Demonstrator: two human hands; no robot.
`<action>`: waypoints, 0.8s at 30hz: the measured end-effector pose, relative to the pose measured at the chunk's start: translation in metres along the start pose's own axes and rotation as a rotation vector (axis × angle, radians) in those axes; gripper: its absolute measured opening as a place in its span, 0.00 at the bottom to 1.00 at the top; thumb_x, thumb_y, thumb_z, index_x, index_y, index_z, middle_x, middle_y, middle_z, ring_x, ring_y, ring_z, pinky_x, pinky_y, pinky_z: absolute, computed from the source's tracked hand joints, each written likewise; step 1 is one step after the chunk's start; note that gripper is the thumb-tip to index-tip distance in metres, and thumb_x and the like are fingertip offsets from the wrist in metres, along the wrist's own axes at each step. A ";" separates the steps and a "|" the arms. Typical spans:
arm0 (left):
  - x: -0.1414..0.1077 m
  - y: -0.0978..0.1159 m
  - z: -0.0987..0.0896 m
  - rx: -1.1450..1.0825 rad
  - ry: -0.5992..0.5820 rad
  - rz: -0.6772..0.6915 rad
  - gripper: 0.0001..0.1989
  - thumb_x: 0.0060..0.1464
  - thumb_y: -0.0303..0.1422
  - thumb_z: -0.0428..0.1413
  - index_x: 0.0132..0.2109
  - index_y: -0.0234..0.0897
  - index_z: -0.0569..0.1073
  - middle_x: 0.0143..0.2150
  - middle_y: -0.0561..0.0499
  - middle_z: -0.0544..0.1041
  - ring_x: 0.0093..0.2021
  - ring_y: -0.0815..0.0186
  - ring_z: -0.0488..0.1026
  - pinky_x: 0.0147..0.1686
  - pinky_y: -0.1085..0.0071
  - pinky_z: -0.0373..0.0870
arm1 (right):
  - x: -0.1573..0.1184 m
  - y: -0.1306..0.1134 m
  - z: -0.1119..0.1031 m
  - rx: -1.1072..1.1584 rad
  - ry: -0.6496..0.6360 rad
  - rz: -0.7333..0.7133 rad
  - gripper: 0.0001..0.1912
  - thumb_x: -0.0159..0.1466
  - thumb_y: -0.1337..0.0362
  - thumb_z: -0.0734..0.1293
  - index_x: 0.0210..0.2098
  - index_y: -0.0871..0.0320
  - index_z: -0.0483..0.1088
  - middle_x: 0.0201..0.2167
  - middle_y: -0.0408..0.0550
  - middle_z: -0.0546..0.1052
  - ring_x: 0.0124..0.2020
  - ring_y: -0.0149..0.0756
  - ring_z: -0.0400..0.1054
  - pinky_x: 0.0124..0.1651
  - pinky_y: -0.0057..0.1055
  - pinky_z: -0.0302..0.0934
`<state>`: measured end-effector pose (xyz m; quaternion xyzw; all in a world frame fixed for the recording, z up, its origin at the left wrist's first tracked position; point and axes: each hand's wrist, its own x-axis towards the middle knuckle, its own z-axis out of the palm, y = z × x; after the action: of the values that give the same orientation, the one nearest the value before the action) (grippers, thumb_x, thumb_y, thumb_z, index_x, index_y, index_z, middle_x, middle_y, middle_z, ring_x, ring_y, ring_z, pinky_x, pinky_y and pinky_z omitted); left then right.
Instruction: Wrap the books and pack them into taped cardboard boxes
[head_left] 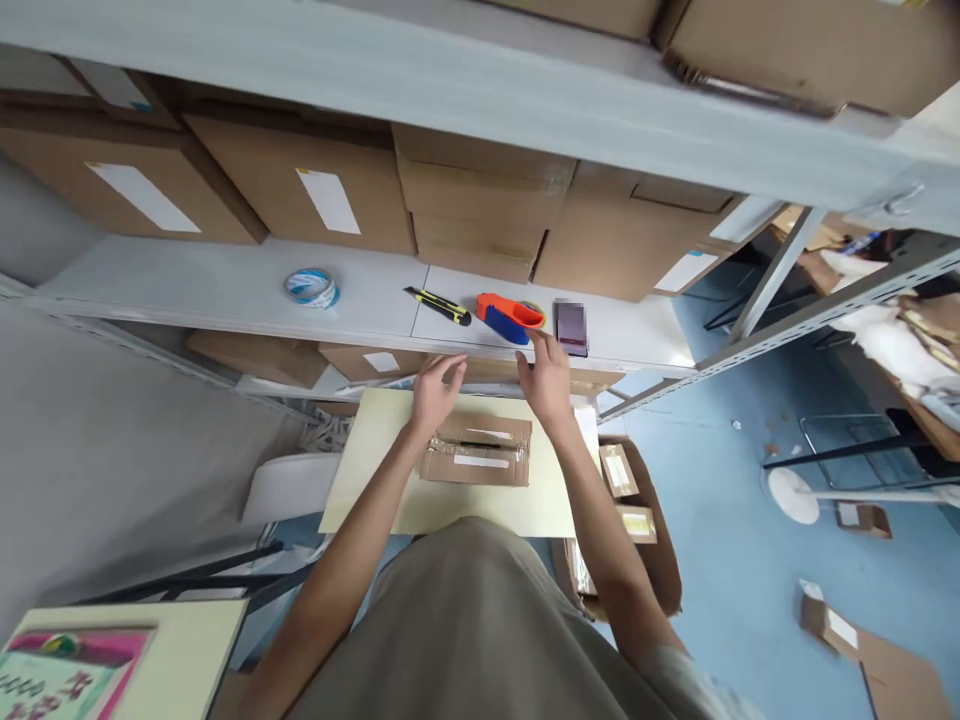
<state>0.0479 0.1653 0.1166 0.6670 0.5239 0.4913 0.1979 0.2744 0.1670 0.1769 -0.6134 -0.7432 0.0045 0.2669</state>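
Note:
A small cardboard box (480, 470) lies on the pale yellow table (375, 455) before me, with clear tape and a dark slit along its top seam. My left hand (437, 392) hovers by the box's far left corner, thumb apart from the fingers, holding nothing. Beyond the far right corner is my right hand (546, 382), fingers apart. Its fingertips reach the near end of an orange and blue tape dispenser (504, 318) on the shelf; I cannot tell whether they touch. A yellow and black utility knife (441, 306) lies left of the dispenser, and a phone (571, 328) lies right of it.
A blue and white tape roll (312, 288) sits on the white shelf (375, 290). Large cartons (480, 200) line the shelf's back. An open carton (664, 560) holding small boxes stands right of the table. Another yellow table (191, 635) is at lower left. Cardboard (896, 670) lies on the floor.

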 end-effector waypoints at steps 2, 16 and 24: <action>0.028 0.029 0.008 -0.049 0.023 0.018 0.15 0.73 0.40 0.53 0.52 0.41 0.83 0.44 0.46 0.86 0.53 0.56 0.82 0.61 0.58 0.75 | 0.040 -0.010 0.001 -0.108 -0.069 -0.015 0.25 0.76 0.65 0.57 0.70 0.65 0.66 0.65 0.69 0.75 0.66 0.57 0.71 0.68 0.54 0.65; -0.058 0.036 0.021 -0.344 -0.072 -0.194 0.14 0.65 0.27 0.52 0.51 0.40 0.81 0.52 0.44 0.85 0.53 0.59 0.83 0.59 0.59 0.79 | 0.000 -0.009 0.024 -0.029 -0.332 0.231 0.22 0.77 0.57 0.61 0.65 0.62 0.64 0.54 0.67 0.83 0.53 0.58 0.81 0.54 0.48 0.74; -0.171 0.036 -0.007 -0.421 -0.069 -0.448 0.12 0.63 0.42 0.66 0.47 0.40 0.78 0.45 0.48 0.84 0.43 0.61 0.83 0.50 0.63 0.82 | -0.164 -0.040 0.055 1.226 -0.400 0.561 0.35 0.59 0.41 0.79 0.55 0.54 0.69 0.50 0.54 0.84 0.52 0.47 0.80 0.59 0.45 0.75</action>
<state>0.0653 -0.0027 0.0712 0.4954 0.5376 0.5103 0.4529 0.2327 0.0250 0.0791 -0.5083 -0.4550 0.6044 0.4115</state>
